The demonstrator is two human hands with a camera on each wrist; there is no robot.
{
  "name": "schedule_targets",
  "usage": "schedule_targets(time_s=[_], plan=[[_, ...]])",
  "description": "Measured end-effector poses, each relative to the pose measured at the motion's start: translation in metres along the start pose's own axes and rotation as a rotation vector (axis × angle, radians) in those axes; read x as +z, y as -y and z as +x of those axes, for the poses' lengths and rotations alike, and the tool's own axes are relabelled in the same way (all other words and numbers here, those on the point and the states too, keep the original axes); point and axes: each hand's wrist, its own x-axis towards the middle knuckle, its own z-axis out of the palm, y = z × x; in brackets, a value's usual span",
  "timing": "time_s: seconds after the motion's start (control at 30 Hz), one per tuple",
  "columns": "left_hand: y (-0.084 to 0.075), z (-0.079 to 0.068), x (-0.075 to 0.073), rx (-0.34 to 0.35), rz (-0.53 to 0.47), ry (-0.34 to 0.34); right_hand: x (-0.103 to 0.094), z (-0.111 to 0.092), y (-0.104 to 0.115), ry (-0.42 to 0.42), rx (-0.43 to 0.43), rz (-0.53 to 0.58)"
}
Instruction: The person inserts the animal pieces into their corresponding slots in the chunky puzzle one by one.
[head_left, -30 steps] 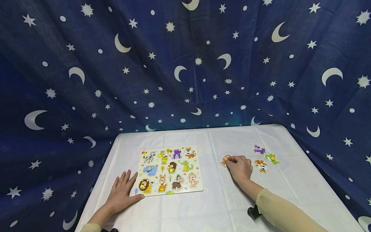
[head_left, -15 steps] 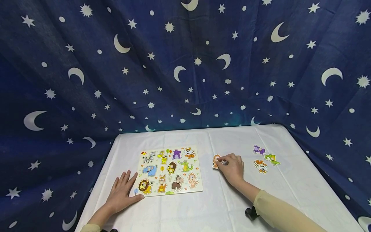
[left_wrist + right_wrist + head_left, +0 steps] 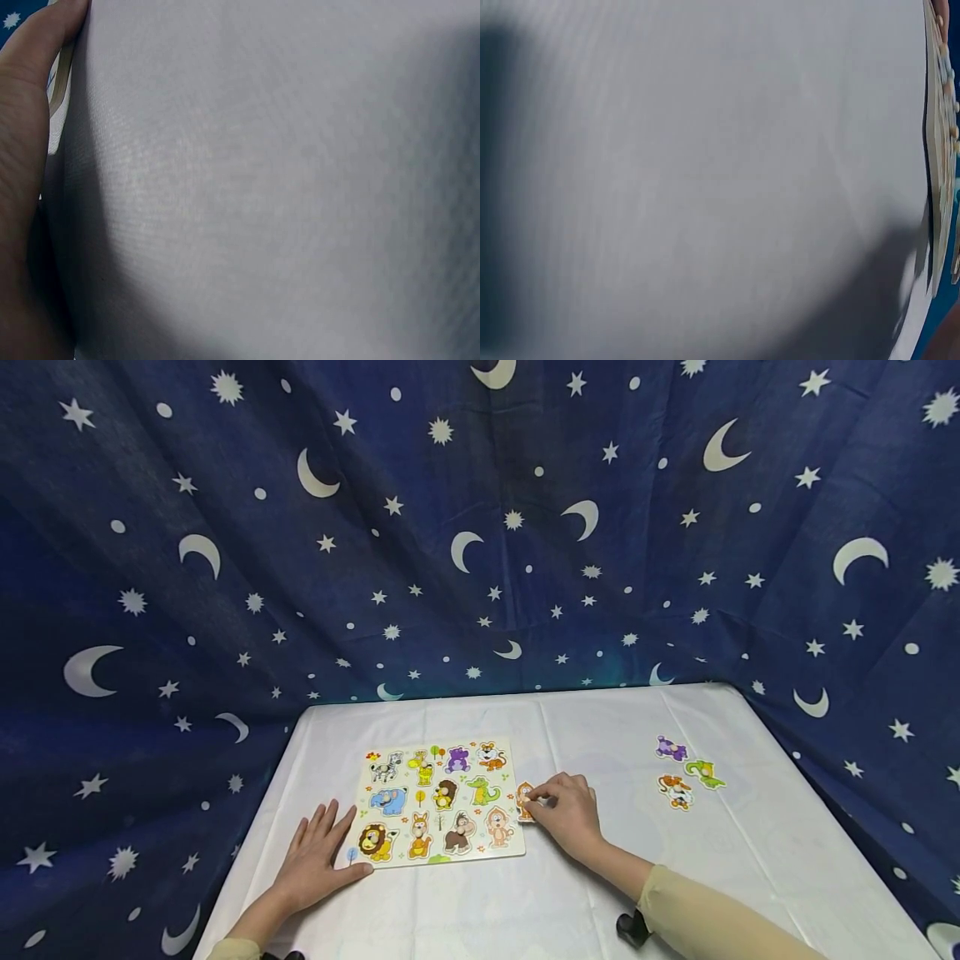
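Note:
My right hand [image 3: 572, 817] pinches an orange-brown monkey puzzle piece [image 3: 523, 798] between thumb and fingers, at the right edge of the puzzle board [image 3: 401, 858]. The cream board carries rows of colourful animals, with a matching monkey picture [image 3: 498, 828] in its lower right corner. Spread on the white cloth, my left hand [image 3: 318, 858] lies along the board's left edge, thumb at the lower left corner. In the left wrist view part of that hand [image 3: 22, 112] shows beside the board's edge [image 3: 61, 90]. The right wrist view catches the board's side [image 3: 934, 165]; the monkey piece is only partly visible there.
Three loose animal pieces lie on the right of the table: a purple hippo [image 3: 671, 748], a green crocodile [image 3: 704, 773] and a tiger [image 3: 677, 792]. A dark blue curtain [image 3: 510, 610] with moons and stars hangs behind the white tablecloth [image 3: 465, 910].
My right hand has carried the monkey piece leftward and slightly nearer to me, from the middle of the cloth to the board's right edge. The left hand stays in place.

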Motion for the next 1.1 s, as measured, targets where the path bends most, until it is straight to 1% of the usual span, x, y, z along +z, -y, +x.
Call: schedule_targets(time_s=[0.23,0.53,0.73,0.97,1.1], plan=[[-0.001,0.000,0.000,-0.004,-0.002,0.010,0.008,-0.006,0.014,0.045,-0.005,0.011],[-0.002,0.000,-0.002,-0.011,-0.004,0.010,0.017,-0.011,0.022,0.088,-0.018,0.035],[-0.003,0.000,-0.002,-0.008,-0.003,0.006,0.021,-0.013,0.027,0.091,-0.033,0.022],[-0.003,-0.003,0.001,0.034,-0.025,-0.053,0.024,-0.013,0.031,0.093,-0.052,0.031],[-0.003,-0.002,0.000,0.009,-0.018,-0.025,0.026,-0.013,0.031,0.101,-0.059,0.015]])
